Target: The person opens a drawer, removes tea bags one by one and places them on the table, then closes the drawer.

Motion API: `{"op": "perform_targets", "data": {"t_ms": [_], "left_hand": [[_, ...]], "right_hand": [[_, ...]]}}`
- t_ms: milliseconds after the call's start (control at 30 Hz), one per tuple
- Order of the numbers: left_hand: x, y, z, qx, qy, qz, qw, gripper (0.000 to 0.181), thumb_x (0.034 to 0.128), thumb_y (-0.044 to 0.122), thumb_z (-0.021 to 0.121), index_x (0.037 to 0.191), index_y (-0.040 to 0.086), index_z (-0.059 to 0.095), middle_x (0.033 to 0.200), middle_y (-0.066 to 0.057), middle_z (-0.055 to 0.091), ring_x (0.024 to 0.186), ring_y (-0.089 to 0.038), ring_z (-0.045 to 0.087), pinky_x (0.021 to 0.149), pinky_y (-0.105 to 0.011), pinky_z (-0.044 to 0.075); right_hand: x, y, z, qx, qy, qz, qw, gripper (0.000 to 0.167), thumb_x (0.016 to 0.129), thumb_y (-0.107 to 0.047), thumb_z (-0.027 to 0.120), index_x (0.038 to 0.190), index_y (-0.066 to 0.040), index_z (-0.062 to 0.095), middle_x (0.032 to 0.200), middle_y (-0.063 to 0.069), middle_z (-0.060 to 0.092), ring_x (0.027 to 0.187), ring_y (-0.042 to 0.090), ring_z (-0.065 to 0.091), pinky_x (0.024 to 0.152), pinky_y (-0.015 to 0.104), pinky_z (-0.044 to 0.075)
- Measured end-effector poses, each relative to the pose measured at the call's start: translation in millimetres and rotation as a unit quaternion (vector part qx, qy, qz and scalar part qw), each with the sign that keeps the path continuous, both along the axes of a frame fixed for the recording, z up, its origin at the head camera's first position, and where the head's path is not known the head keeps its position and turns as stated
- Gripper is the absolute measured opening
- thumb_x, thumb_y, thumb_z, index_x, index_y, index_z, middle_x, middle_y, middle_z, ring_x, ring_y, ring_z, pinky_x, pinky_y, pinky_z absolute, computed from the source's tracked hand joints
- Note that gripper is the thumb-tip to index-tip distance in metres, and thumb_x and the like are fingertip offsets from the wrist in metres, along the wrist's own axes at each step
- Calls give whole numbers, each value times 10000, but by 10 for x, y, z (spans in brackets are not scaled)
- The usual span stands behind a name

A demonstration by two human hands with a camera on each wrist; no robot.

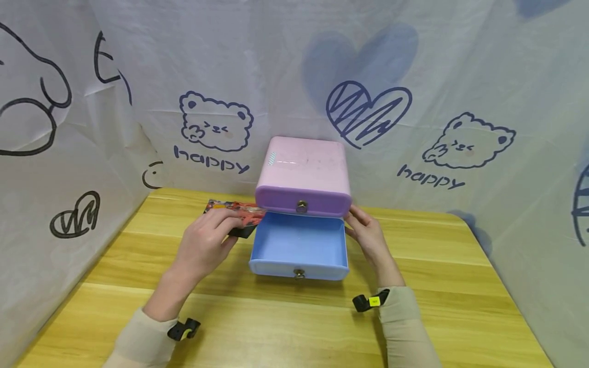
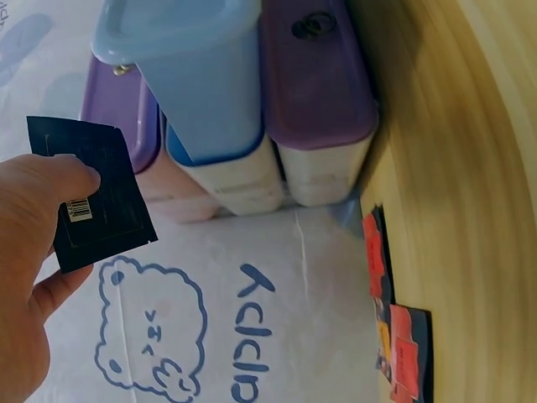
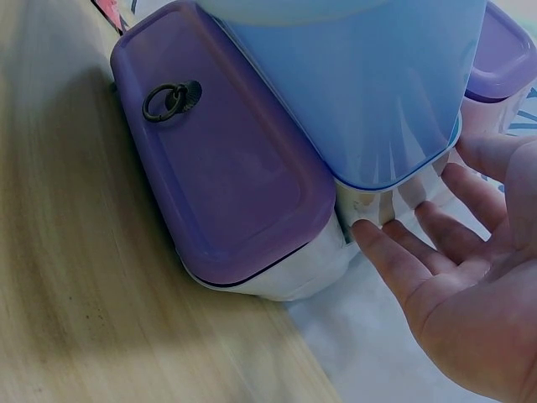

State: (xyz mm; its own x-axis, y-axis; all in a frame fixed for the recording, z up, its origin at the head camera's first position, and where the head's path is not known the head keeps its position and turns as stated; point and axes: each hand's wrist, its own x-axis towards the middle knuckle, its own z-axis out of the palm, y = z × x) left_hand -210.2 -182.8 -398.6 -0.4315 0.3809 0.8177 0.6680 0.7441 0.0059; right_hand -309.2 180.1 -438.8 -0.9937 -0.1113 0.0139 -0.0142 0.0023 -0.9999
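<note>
Head view — I see the left hand (image 1: 204, 240) pinching a black packet (image 2: 117, 210) beside the pulled-out blue drawer (image 1: 276, 268). The right hand (image 1: 370, 243) — fingers spread — touches the drawer unit (image 1: 306, 166).

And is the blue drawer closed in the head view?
No, the blue drawer stands pulled out below the purple front, its inside visible.

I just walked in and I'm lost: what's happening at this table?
A person's left hand pinches a dark packet beside a drawer unit whose blue drawer is pulled open. The right hand appears to touch the unit's other side. More packets, red and black, lie on the table to the unit's left. The held packet is outside the drawer.
</note>
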Motion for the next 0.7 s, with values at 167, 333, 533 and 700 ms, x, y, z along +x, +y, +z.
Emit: {"op": "perform_targets", "data": {"t_ms": [167,333,533,700], "left_hand": [[-22,-80,-40,6,-4,80,10000,388,660,-144,882,956,25,696,1048,-111,721,943,-338,692,812,-499,601],[-66,-153,-92,-34,-152,164,9997,391,655,-147,867,955,30,689,1029,-98,717,920,-332,688,778,-486,597],[-126,-215,-162,-78,-603,348,9975,394,658,-131,868,954,55,687,1007,-67,704,929,-313,682,778,-473,598],[-170,-247,-222,-175,-1003,582,9931,389,672,-106,879,963,71,691,1019,-54,703,949,-300,679,782,-462,599]], "right_hand": [[-2,-3,-9,-36,28,21,10000,496,1062,-168,601,1519,-6,500,1571,157,481,1420,277,483,1117,440,479],[1,-1,-5,-43,41,42,10000,498,1066,-164,591,1525,0,488,1577,162,473,1426,283,476,1124,445,473],[12,1,5,18,46,52,10000,509,1066,-194,596,1530,-13,488,1585,159,465,1436,293,466,1135,460,460],[14,-1,8,88,43,35,9999,529,1062,-235,609,1535,-30,489,1590,152,461,1442,296,462,1132,457,464]]}}
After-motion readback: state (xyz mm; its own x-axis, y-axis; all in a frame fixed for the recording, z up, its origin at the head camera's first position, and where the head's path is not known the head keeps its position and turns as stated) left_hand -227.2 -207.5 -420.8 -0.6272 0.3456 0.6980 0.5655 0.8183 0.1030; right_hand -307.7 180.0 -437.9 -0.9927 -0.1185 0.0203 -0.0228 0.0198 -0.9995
